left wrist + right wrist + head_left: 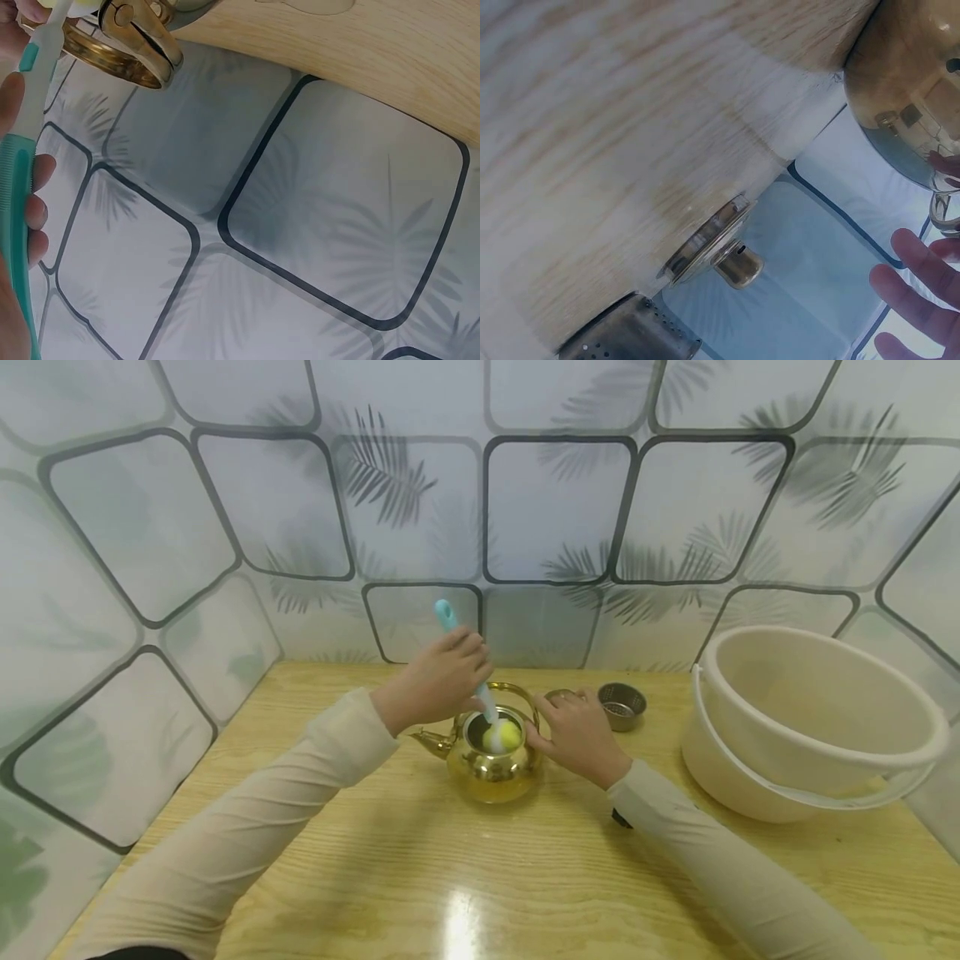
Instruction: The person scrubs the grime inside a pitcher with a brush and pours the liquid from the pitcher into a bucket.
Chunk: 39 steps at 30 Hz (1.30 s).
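A gold teapot (pixel 495 777) with a raised loop handle stands on the table, its spout pointing left. My left hand (pixel 442 681) grips the teal-and-white handle (pixel 16 187) of a cleaning brush. The yellow sponge head (pixel 502 735) of that brush is down in the teapot's open mouth. On the teapot's right side, my right hand (pixel 581 735) holds it near the rim and the handle's base. Its other fingers (pixel 922 300) reach out past the handle joint. Behind this hand lies the teapot's lid (pixel 718 244), with its knob visible in the right wrist view.
A perforated metal strainer (pixel 622 706) sits to the right of the lid. Farther right is a large cream bucket (pixel 750 768) with its handle hanging forward. A patterned wall (pixel 555 510) rises behind the wooden table (pixel 375 868) and along its left side.
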Motion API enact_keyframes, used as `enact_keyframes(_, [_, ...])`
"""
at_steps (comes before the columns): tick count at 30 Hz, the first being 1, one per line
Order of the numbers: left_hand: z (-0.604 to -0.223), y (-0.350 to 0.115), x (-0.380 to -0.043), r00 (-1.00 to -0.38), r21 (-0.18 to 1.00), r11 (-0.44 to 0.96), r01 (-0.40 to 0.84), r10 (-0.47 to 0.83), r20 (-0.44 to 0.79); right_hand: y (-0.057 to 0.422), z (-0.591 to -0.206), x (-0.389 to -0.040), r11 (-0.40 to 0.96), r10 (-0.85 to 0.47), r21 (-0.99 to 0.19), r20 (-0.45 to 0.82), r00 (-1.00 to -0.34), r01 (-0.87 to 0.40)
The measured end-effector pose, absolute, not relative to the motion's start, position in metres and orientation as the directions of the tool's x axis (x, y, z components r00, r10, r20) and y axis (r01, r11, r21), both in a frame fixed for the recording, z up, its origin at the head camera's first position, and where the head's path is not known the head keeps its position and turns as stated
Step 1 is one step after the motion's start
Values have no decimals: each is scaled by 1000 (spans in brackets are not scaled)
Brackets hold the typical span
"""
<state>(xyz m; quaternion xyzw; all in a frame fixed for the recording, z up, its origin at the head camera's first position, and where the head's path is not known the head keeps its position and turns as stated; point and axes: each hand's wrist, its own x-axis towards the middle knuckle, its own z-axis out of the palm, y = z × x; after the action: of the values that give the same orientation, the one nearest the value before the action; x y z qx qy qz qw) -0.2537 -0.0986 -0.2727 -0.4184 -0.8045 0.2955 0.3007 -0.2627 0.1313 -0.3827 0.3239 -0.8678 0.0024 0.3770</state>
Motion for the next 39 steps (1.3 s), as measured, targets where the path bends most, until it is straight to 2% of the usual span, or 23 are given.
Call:
enact_keyframes(5, [-270,-103,-253,-448,-715,461,526,864,229,131,-383,-263,793,-560,245,653,-510,-557])
enact_keyframes(19, [-264,-110,-253,-440,-708,436,556,877,194,131,-381,-265,793,-563,251,650,-511,-555])
enact_keyframes(39, [-264,-106,-257,-482,-763,429,484,858,177,131,-385,-265,796,-560,236,636,-531,-557])
